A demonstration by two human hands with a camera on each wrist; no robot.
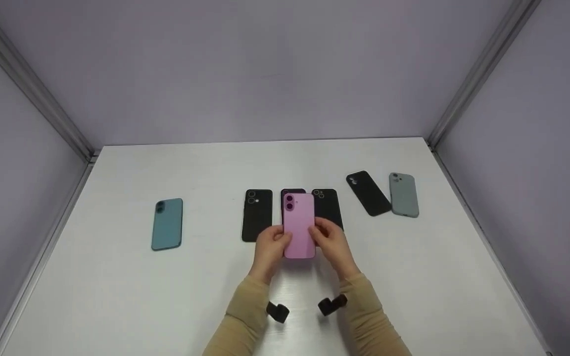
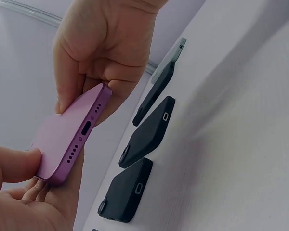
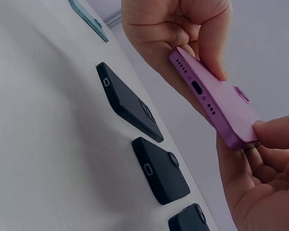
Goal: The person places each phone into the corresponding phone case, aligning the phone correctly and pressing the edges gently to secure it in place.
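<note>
Above the white tabletop (image 1: 117, 277), a row of black cases (image 1: 257, 214) lies flat, a teal phone (image 1: 167, 224) well off to the left. My left hand (image 1: 271, 247) and right hand (image 1: 333, 243) both pinch the pink phone (image 1: 299, 225) by its lower edges — lifted clear of the cases, camera side up.

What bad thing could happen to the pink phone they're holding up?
The pink phone is up off the white table, pinched only at its side edges by the left hand and right hand. If a thumb slips, it might drop. It would probably land on the black case just beneath it, or bump the black cases on either side and knock that row crooked.
</note>
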